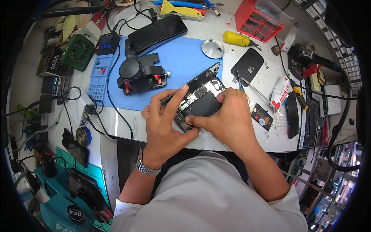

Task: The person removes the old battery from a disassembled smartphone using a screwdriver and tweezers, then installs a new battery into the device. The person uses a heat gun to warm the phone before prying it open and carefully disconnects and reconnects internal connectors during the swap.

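Near the bench's left end, a light-blue parts tray (96, 91) is split into small compartments, with tiny red pieces in one of them. A shallow, shiny round metal dish (212, 48) sits at the mat's far right corner, and beyond it stands a red drawer cabinet (240, 16) with see-through fronts; from here I can't make out what the drawers hold.

The opened phone (206, 102) is held above the near edge of the white table (170, 144), its glossy dark screen panel tilted up along the far side, its flat black battery and silvery board showing. The left hand (164, 120) is closed around its left end, fingers against the raised panel. The right hand (228, 114) clamps the other end, thumb pressed on the lower inside edge, hiding that corner.

On the smooth blue mat (185, 48) stands a chunky black clamp stand (135, 71) with red grips, a dark cable (110, 83) curving past it. To the right lie a matte dark back panel (249, 62) and a crumpled white-and-red tube (280, 92).
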A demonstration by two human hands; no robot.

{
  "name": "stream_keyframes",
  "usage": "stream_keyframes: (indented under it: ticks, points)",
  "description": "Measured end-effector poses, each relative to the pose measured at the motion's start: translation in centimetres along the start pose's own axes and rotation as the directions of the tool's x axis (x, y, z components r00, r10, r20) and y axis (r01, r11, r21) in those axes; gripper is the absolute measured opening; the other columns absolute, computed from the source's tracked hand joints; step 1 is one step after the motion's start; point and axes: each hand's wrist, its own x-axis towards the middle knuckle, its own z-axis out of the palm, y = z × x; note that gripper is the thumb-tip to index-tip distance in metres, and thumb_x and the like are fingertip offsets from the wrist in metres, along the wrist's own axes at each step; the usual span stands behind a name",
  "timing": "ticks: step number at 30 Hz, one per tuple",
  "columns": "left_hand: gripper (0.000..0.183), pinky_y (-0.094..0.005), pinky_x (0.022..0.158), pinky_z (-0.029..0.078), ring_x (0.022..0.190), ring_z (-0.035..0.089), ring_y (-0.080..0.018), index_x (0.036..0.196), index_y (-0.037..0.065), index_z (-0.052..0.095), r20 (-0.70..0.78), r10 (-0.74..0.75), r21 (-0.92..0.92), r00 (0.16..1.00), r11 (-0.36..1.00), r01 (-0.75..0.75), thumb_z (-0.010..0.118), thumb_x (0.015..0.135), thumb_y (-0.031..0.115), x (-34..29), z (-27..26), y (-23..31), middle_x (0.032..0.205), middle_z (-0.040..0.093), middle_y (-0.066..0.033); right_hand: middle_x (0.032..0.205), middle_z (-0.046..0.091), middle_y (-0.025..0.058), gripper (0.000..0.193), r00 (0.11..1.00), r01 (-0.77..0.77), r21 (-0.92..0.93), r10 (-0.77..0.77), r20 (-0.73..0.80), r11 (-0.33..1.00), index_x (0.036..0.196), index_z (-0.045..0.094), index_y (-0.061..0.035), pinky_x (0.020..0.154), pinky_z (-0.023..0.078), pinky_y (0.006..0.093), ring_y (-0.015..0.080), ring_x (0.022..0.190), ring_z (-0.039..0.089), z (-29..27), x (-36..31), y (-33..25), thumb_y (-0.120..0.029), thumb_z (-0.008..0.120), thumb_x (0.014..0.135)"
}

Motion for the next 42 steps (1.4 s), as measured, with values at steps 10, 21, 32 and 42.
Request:
stream_keyframes:
  ticks: [10,21,32,42]
  points:
    - [0.106,-0.0424,0.104,0.032,0.103,0.061,-0.0181,0.164,0.016,0.063,0.022,0.001,-0.012,1.0,1.0,0.0,0.102,0.066,0.028,-0.1,0.0,-0.1,0.147,0.062,-0.0102,0.1,0.071,0.0144,0.009,0.962,0.107,0.109,-0.075,-0.264,0.988,0.106,0.076,-0.0033,0.093,0.052,0.0481,0.0357,0.102,0.065,-2.1,-2.1,5.9,-0.007,0.08,0.099]
    - [0.099,-0.0431,0.103,0.035,0.123,0.062,-0.0254,0.164,0.014,0.062,-0.038,-0.003,-0.035,0.999,0.999,0.002,0.093,0.07,0.019,-0.2,0.5,-0.5,0.142,0.066,-0.0119,0.127,0.063,0.0318,0.087,0.968,0.215,-0.109,-0.227,-0.107,0.97,0.146,0.054,0.0236,0.114,0.045,0.05,0.046,0.125,0.058,1.9,-3.3,-1.3,-0.031,0.093,0.091]
    - [0.087,-0.0408,0.102,0.035,0.1,0.058,-0.0201,0.163,0.019,0.065,-0.056,-0.012,-0.032,0.998,0.999,0.011,0.084,0.078,0.016,-0.2,0.7,-0.1,0.139,0.063,-0.0092,0.127,0.062,0.0347,0.077,0.999,0.035,-0.207,-0.035,0.002,0.978,0.131,0.058,0.0177,0.108,0.051,0.0532,0.0475,0.123,0.061,1.7,-2.3,-3.4,-0.025,0.098,0.081]
    - [0.088,-0.0432,0.104,0.037,0.118,0.063,-0.0249,0.166,0.019,0.061,-0.049,-0.008,-0.07,0.999,0.998,0.005,0.09,0.083,0.023,-0.3,0.8,-0.4,0.141,0.062,-0.013,0.113,0.069,0.0302,0.07,0.998,-0.01,-0.102,0.004,-0.058,0.995,0.119,0.064,0.0183,0.109,0.052,0.0481,0.0448,0.12,0.064,1.4,-0.7,-2.9,-0.025,0.091,0.072]
